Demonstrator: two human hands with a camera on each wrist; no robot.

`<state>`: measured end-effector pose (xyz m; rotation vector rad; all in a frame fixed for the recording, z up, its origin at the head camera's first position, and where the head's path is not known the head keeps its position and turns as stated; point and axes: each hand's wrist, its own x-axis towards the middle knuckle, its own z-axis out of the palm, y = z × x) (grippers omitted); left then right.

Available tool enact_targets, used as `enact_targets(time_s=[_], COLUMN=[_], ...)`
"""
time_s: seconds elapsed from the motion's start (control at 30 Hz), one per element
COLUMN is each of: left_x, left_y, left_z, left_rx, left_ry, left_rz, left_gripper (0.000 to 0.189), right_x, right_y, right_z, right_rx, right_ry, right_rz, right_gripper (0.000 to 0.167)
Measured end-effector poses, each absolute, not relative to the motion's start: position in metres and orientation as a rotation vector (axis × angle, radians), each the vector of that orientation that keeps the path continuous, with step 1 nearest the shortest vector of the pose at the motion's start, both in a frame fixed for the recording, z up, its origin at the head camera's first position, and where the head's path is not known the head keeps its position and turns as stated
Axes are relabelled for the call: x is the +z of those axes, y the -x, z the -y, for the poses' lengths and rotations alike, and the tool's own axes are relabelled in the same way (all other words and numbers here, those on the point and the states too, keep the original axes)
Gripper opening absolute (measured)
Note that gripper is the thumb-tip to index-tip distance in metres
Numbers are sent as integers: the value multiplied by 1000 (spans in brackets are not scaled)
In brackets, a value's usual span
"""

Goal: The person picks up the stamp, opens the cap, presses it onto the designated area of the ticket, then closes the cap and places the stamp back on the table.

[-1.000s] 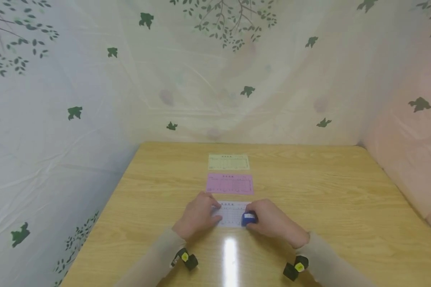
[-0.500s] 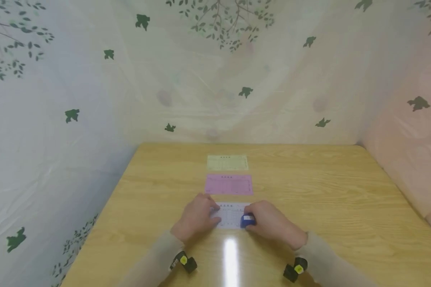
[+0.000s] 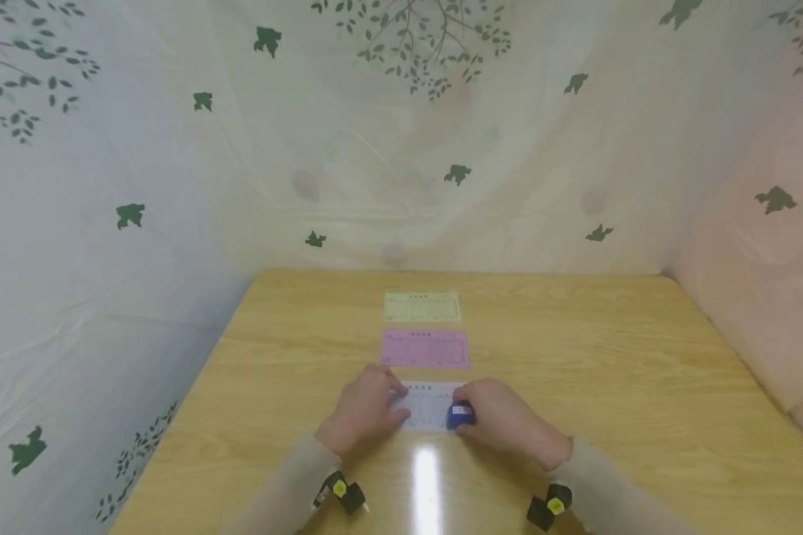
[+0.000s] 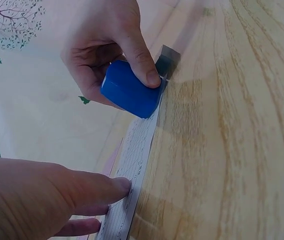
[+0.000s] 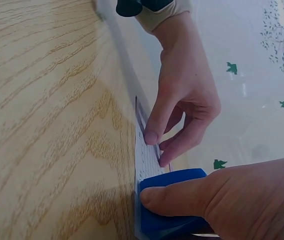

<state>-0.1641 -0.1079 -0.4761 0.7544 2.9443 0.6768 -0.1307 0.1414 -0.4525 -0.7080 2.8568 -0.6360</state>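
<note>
A white printed slip lies flat on the wooden table in front of me. On its left end rest the thumb and fingertips of my left hand, the fingers fairly straight. My right hand grips a smooth, rounded blue block at the slip's right end. A small white label shows on top of it. In the left wrist view, the block stands on the slip between the right thumb and the other fingers. Its underside is hidden, and I cannot tell its kind.
Beyond the white slip lie a pink printed slip and a pale yellow printed slip, in a column. The wooden table reaches back to a cloth backdrop with leaf and bird patterns. Cloth also hangs at both sides.
The head view has shifted slightly, so everything sits a little lower. Both hands, the blue block and the slips keep their places relative to one another.
</note>
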Motion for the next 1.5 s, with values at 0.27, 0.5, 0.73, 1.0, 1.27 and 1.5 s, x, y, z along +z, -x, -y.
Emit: enact_targets(time_s=[0.27, 0.5, 0.73, 1.0, 1.27, 1.5], left_x=[-472, -475, -474, -473, -473, -474], left_y=[163, 165, 166, 167, 167, 168], left_z=[108, 109, 108, 108, 108, 107], left_rx=[665, 671, 646, 628, 609, 592], left_ry=[-748, -759, -751, -755, -748, -749], left_rz=[-2934, -2932, -2927, -2931, -2932, -2943], left_gripper=[35, 36, 36, 36, 36, 36], right_x=[-455, -455, -452, -449, -451, -453], right_y=[131, 133, 133, 132, 132, 133], right_z=[-141, -142, -143, -142, -142, -143], right_rx=[-615, -617, -638, -649, -653, -650], right_ry=[729, 702, 719, 696, 690, 701], right_rz=[-2874, -2866, -2857, -2845, -2853, -2860], right_gripper=[24, 23, 23, 23, 23, 23])
